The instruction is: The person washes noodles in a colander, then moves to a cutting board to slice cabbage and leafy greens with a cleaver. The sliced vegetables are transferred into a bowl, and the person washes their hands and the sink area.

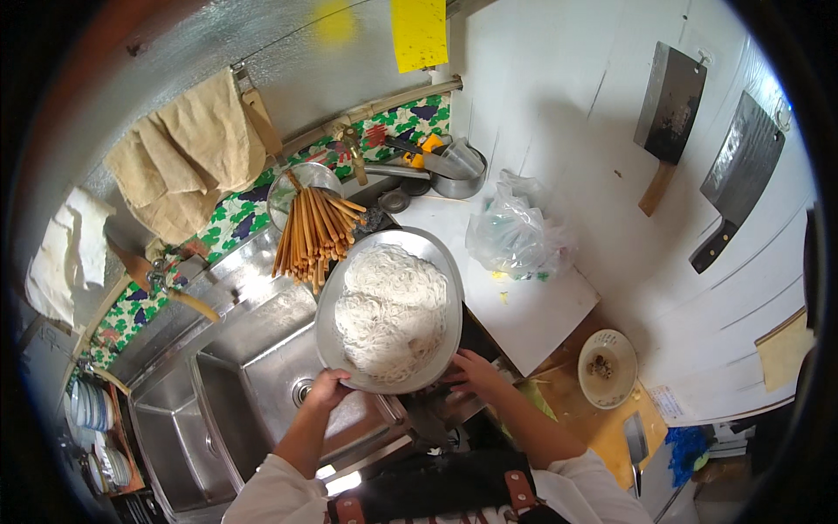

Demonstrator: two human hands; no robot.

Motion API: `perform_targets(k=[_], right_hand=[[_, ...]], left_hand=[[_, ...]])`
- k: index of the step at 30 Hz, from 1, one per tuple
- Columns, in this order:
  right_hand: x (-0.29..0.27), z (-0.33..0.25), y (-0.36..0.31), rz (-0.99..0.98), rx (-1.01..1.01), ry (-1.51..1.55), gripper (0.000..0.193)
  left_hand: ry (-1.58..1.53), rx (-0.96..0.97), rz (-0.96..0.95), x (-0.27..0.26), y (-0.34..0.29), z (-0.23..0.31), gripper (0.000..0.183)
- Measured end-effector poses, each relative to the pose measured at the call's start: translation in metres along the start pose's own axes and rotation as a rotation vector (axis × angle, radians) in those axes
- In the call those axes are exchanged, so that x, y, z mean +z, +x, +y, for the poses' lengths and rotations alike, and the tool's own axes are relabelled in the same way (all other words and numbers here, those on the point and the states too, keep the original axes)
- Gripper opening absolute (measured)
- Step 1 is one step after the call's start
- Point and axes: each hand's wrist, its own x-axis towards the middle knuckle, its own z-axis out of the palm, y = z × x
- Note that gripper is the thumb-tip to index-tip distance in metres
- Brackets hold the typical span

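Observation:
An oval metal basin (329, 306) full of white noodles (391, 314) is in front of me, over the right end of the sink. The noodles lie in two mounds, a smaller one at the far side and a bigger one nearer. My left hand (326, 389) grips the basin's near left rim, its fingertips partly hidden under the metal. At the near right rim, my right hand (476, 374) holds the basin's edge with its thumb toward the top. Just beyond the basin's left side stands a fanned bundle of brown wooden sticks (316, 231), like chopsticks.
Left is a double steel sink (196, 419) with taps. A white board (524, 332) at right carries a clear plastic bag (515, 231). Beyond it sits a pot (461, 185). A bowl (607, 368) and a knife (635, 441) lie lower right. Two cleavers (670, 100) hang on the wall.

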Motion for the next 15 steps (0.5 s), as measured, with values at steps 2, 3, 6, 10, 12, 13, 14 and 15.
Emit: perform_targets(k=[2, 3, 6, 10, 12, 13, 14, 15], right_hand=[[0.019, -0.001, 0.021, -0.031, 0.036, 0.024, 0.037], [0.029, 0.002, 0.027, -0.03, 0.044, 0.012, 0.036], [0.063, 0.011, 0.037, -0.035, 0.006, 0.08, 0.034], [0.119, 0.006, 0.048, 0.013, -0.049, 0.25, 0.037], [0.14, 0.0, 0.058, 0.047, 0.013, 0.223, 0.034], [0.148, 0.0, 0.06, 0.032, -0.024, 0.244, 0.032], [0.152, 0.001, 0.061, 0.054, -0.029, 0.249, 0.03], [0.149, 0.005, 0.057, 0.045, -0.166, 0.083, 0.026]], left_hand=[[0.214, -0.05, 0.001, -0.021, 0.009, 0.037, 0.051], [0.338, -0.084, 0.032, -0.032, 0.017, 0.057, 0.05], [0.519, -0.086, 0.039, -0.058, 0.055, 0.108, 0.053], [0.597, 0.217, 0.209, -0.074, 0.105, 0.144, 0.061], [0.605, 0.303, 0.143, -0.081, 0.119, 0.158, 0.062], [0.728, 0.276, 0.214, -0.083, 0.124, 0.164, 0.065], [0.86, 0.262, 0.312, -0.084, 0.128, 0.169, 0.069], [0.795, 0.276, 0.224, -0.084, 0.132, 0.168, 0.067]])
